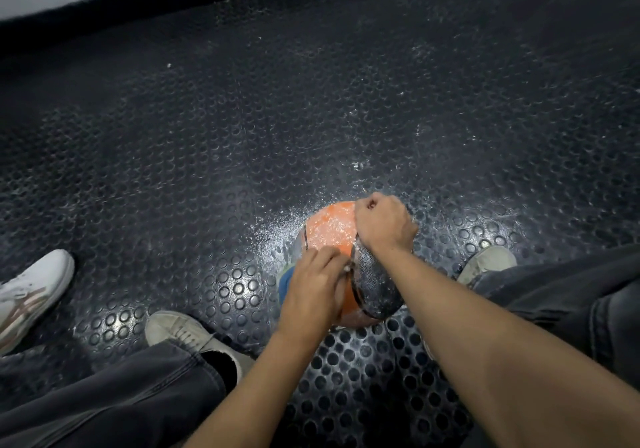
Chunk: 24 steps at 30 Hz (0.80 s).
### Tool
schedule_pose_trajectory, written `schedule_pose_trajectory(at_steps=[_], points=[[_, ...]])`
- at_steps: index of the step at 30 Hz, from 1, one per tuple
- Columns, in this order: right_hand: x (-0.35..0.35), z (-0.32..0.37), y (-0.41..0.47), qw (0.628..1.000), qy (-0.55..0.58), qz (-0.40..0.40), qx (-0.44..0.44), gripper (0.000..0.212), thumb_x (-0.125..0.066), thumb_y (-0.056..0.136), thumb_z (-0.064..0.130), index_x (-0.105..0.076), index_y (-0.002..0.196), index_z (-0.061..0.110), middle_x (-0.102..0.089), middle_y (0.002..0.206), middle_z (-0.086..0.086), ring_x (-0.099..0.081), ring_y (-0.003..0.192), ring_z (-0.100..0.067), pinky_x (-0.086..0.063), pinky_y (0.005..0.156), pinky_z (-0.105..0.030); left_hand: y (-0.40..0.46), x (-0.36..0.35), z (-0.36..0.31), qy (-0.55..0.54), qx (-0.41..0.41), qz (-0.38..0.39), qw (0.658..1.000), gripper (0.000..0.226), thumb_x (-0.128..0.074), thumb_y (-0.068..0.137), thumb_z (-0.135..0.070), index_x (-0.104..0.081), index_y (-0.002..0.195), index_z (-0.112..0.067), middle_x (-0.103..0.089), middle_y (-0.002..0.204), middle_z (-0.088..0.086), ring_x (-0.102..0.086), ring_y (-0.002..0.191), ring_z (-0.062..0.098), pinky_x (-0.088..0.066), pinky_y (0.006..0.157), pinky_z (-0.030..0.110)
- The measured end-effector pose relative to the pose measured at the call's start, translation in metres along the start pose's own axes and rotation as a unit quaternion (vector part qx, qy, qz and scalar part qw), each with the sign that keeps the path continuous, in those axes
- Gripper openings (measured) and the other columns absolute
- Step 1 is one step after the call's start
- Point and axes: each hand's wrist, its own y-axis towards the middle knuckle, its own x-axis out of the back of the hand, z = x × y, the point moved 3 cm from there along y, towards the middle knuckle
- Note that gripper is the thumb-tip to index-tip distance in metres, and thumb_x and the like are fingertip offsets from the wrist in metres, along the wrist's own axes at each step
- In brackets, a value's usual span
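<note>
The person was crouched over an orange ball [329, 231] sitting on the black studded rubber floor [242, 118], right between their two beige shoes [180, 330]. White powder or flakes were dusted over the top of the ball and onto the floor around it. The side nearest the camera had a dark grey panel [375, 285] edged by a black seam.

The left hand [311, 291] lay on the near side with its fingers close together and fairly straight, pressing down onto the skin right by that seam. There was a tiny white bit at the fingertips, too small to say what it was. The right hand [384, 226] sat on the far top of the ball, curled up tight like a fist. Whether it pinched anything inside couldn't be made out.

It looked like a rub-down or scrub of the surface along the seam. To do that well, the ball mustn't roll, so one hand probably needed to bear straight down as an anchor while the other did the work. Short strokes following the seam would likely beat long ones, since a round ball slips sideways easily on powder. It also made sense to turn the ball bit by bit rather than reach around it.

Someone else's white sneaker [31, 291] stood off to the left, well clear.
</note>
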Motion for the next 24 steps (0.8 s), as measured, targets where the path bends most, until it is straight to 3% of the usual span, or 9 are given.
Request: schedule_pose_trajectory(at_steps=[3, 5, 8, 12, 16, 18, 20, 21, 24], points=[[0.000, 0.000, -0.002, 1.000, -0.006, -0.001, -0.001, 0.032, -0.037, 0.101, 0.040, -0.059, 0.088, 0.021, -0.060, 0.094, -0.002, -0.059, 0.090, -0.022, -0.044, 0.098, -0.045, -0.018, 0.002, 0.013, -0.007, -0.030, -0.004, 1.000, 0.024, -0.070, 0.079, -0.010, -0.071, 0.103, -0.008, -0.067, 0.098, 0.000, -0.056, 0.090, 0.012, -0.049, 0.081, 0.024], [-0.001, 0.001, -0.005, 1.000, -0.009, -0.001, -0.010, 0.031, -0.036, 0.101, 0.040, -0.056, 0.089, 0.021, -0.058, 0.100, -0.003, -0.057, 0.096, -0.023, -0.041, 0.099, -0.046, -0.006, 0.003, 0.022, -0.021, 0.005, -0.019, 1.000, 0.020, -0.072, 0.080, -0.006, -0.072, 0.101, -0.006, -0.067, 0.096, 0.002, -0.059, 0.087, 0.016, -0.055, 0.076, 0.034], [-0.002, -0.007, -0.010, 0.999, -0.003, -0.004, -0.051, 0.032, -0.034, 0.101, 0.040, -0.059, 0.104, 0.020, -0.058, 0.119, -0.005, -0.056, 0.107, -0.029, -0.037, 0.103, -0.052, -0.002, 0.005, 0.017, -0.044, 0.057, -0.017, 0.997, 0.017, -0.071, 0.082, -0.005, -0.073, 0.099, -0.008, -0.065, 0.094, 0.000, -0.060, 0.083, 0.016, -0.056, 0.074, 0.037], [0.010, -0.021, -0.007, 0.996, -0.002, 0.016, -0.085, 0.036, -0.039, 0.102, 0.036, -0.054, 0.127, 0.015, -0.052, 0.132, -0.009, -0.057, 0.106, -0.028, -0.037, 0.102, -0.048, -0.021, 0.004, 0.015, -0.053, 0.024, -0.006, 0.998, 0.025, -0.079, 0.072, 0.000, -0.074, 0.095, -0.008, -0.068, 0.093, 0.001, -0.061, 0.084, 0.010, -0.052, 0.081, 0.021], [0.004, -0.002, -0.014, 0.991, 0.005, 0.081, 0.103, 0.033, -0.043, 0.101, 0.032, -0.054, 0.131, 0.028, -0.050, 0.138, -0.001, -0.055, 0.106, -0.018, -0.041, 0.106, -0.048, -0.016, 0.006, 0.020, -0.098, 0.103, -0.050, 0.989, 0.019, -0.074, 0.079, -0.002, -0.073, 0.096, -0.009, -0.067, 0.094, -0.002, -0.056, 0.081, 0.003, -0.036, 0.081, -0.003], [0.000, -0.001, -0.022, 0.985, -0.044, 0.108, 0.128, 0.039, -0.037, 0.102, 0.041, -0.050, 0.138, 0.036, -0.049, 0.142, 0.003, -0.051, 0.120, -0.019, -0.034, 0.110, -0.049, -0.011, 0.009, 0.022, -0.118, 0.174, -0.050, 0.976, 0.016, -0.072, 0.083, -0.010, -0.071, 0.099, -0.014, -0.064, 0.095, -0.006, -0.054, 0.082, 0.003, -0.036, 0.076, -0.002], [0.001, -0.005, -0.025, 0.987, -0.060, 0.097, 0.113, 0.039, -0.036, 0.102, 0.045, -0.051, 0.137, 0.035, -0.050, 0.140, 0.003, -0.047, 0.125, -0.023, -0.031, 0.110, -0.049, 0.000, 0.015, 0.030, -0.121, 0.243, -0.044, 0.961, 0.006, -0.069, 0.086, -0.015, -0.067, 0.083, -0.019, -0.061, 0.082, -0.009, -0.051, 0.072, 0.003, -0.037, 0.066, 0.002], [0.003, -0.005, -0.026, 0.988, -0.061, 0.092, 0.104, 0.038, -0.037, 0.101, 0.045, -0.052, 0.134, 0.033, -0.050, 0.137, 0.002, -0.046, 0.126, -0.025, -0.031, 0.109, -0.049, 0.004, 0.017, 0.033, -0.109, 0.255, -0.043, 0.960, 0.018, -0.068, 0.087, -0.015, -0.061, 0.071, -0.021, -0.058, 0.073, -0.009, -0.048, 0.065, 0.002, -0.037, 0.062, 0.003], [0.003, -0.007, -0.028, 0.990, -0.060, 0.069, 0.108, 0.030, -0.041, 0.099, 0.042, -0.056, 0.119, 0.027, -0.050, 0.126, -0.001, -0.046, 0.121, -0.024, -0.034, 0.103, -0.046, -0.001, 0.016, 0.029, -0.075, 0.186, 0.003, 0.980, 0.022, -0.068, 0.088, -0.019, -0.062, 0.067, -0.016, -0.054, 0.072, -0.011, -0.046, 0.062, -0.002, -0.039, 0.065, 0.003]])
